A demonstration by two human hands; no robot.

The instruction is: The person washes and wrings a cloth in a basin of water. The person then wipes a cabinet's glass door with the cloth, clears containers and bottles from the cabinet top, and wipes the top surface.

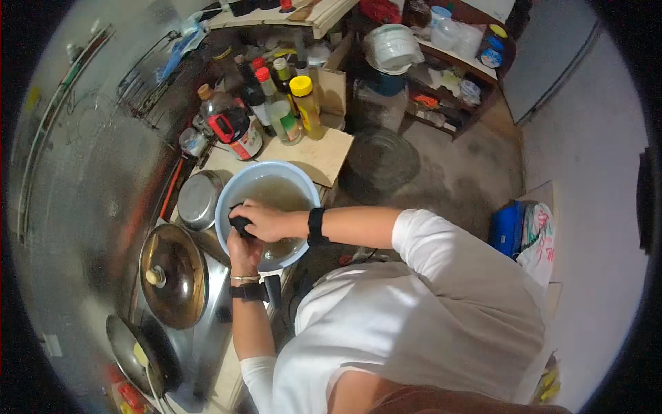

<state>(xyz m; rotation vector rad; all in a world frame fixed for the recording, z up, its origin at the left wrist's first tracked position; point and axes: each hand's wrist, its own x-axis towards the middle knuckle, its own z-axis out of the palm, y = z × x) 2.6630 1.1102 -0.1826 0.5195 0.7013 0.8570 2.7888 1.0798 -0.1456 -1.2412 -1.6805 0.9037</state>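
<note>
A light blue basin point(222, 231) holds cloudy water. Over its left side, both hands are closed around a small black, wet-looking thing point(239, 222), perhaps a cloth. My right hand point(267, 221) reaches in from the right and grips it from above, with a black band on the wrist. Below it, my left hand point(244, 251) comes up from the front edge and holds the same thing from underneath; a bracelet and a black band circle that wrist. The fingers partly hide the black thing.
A metal bowl point(200, 200) stands left of the basin, near a lidded wok point(174, 276) and another pan point(134, 352). Behind are a large dark bottle point(231, 127) and a yellow-capped bottle point(307, 110). A shelf point(458, 55) stands farther back.
</note>
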